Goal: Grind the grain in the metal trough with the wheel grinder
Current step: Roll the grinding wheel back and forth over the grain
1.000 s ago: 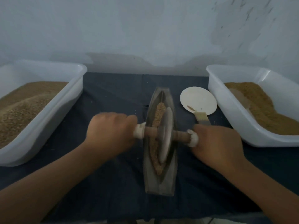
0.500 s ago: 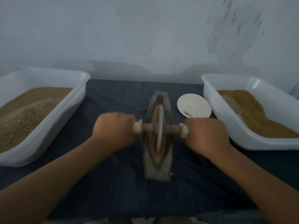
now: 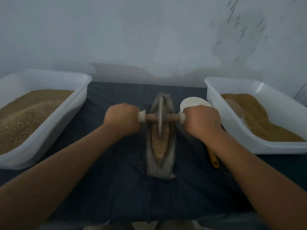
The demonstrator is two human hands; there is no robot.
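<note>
A narrow boat-shaped metal trough (image 3: 172,146) lies lengthways on the dark cloth in front of me. Tan grain (image 3: 159,145) fills its near half. The wheel grinder (image 3: 160,117), a thin metal disc on a wooden axle, stands upright in the trough's far half. My left hand (image 3: 122,117) grips the axle's left handle and my right hand (image 3: 201,120) grips the right handle. The handle ends are hidden inside my fists.
A white plastic tub (image 3: 73,103) of tan grain stands at the left, and a second white tub (image 3: 219,110) with browner meal at the right. A white scoop (image 3: 191,101) with a yellow handle (image 3: 213,159) lies between trough and right tub, partly under my right hand. A wall rises behind.
Both hands have rolled the wheel away from me, from the trough's middle to its far half. The grain in the near half now lies uncovered.
</note>
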